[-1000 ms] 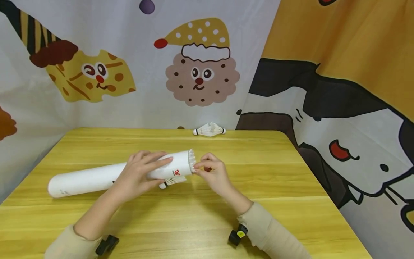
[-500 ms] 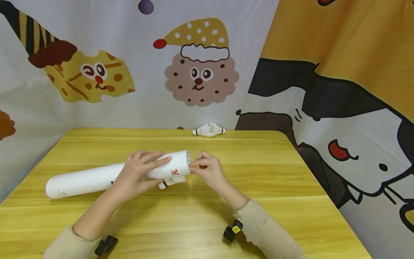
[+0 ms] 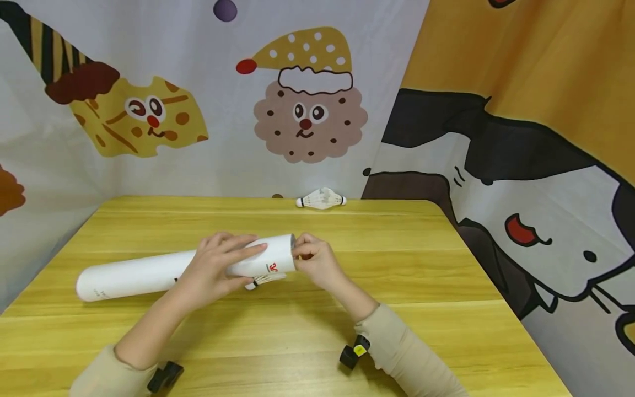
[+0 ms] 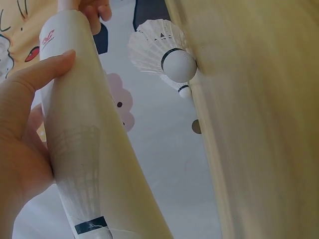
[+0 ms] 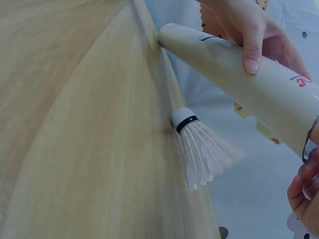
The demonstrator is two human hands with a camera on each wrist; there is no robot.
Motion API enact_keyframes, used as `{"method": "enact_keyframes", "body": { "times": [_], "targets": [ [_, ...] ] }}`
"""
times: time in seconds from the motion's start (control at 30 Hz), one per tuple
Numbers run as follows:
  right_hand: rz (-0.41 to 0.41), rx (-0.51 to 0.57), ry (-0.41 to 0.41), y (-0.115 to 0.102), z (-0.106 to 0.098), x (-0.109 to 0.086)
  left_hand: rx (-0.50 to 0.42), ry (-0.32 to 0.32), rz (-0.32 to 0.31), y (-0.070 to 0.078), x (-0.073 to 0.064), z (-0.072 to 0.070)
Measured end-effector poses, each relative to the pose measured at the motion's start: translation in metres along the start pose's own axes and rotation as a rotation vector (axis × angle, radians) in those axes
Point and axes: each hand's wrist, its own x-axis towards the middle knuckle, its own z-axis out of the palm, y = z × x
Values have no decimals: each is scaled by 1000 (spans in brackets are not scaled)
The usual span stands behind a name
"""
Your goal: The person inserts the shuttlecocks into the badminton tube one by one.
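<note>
My left hand (image 3: pixel 215 267) grips a long white shuttlecock tube (image 3: pixel 131 275) near its mouth, fingers over the top and thumb on the near side. The tube slants, its mouth end raised to the right. At that mouth is my right hand (image 3: pixel 319 264), with fingertips reaching just inside the rim. Whether they pinch the shuttlecock inside I cannot tell; it is hidden. In the left wrist view a printed shuttlecock picture (image 4: pixel 82 174) shows on the tube. A loose white shuttlecock (image 5: pixel 204 149) with a dark band lies on the table beneath the tube's mouth end.
Two shuttlecocks (image 3: pixel 321 199) lie feather to feather at the table's far edge. The wood-grain table (image 3: pixel 278 353) ends at a cartoon-printed curtain (image 3: pixel 198 171) behind and to the right. A small black camera (image 3: pixel 354 352) is strapped at the right wrist, another (image 3: pixel 166 377) at the left.
The white feather edge that stuck out of the tube's mouth has gone inside. My right hand has followed it slightly left to the rim. The left hand keeps its grip.
</note>
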Motion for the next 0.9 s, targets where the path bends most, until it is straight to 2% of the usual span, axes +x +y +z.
{"method": "enact_keyframes", "body": {
  "times": [0.17, 0.23, 0.5, 0.67, 0.8, 0.9],
  "targets": [
    [-29, -20, -10, 5, -6, 2, 7, 0, -6, 0, 0, 0],
    [-40, -38, -12, 1, -9, 2, 7, -2, -11, 0, 0, -1],
    [-50, -68, -6, 5, -16, 3, 4, -4, 0, -1, 0, -1],
    [-54, -82, 52, 10, -24, 7, 2, 2, 2, -1, 0, -1],
    [-26, -103, 115, 19, -34, 13, 2, 6, 3, -2, 0, 0],
    [0, -113, 157, 39, -42, 20, 1, 7, 6, -2, 0, 0]
  ]
}}
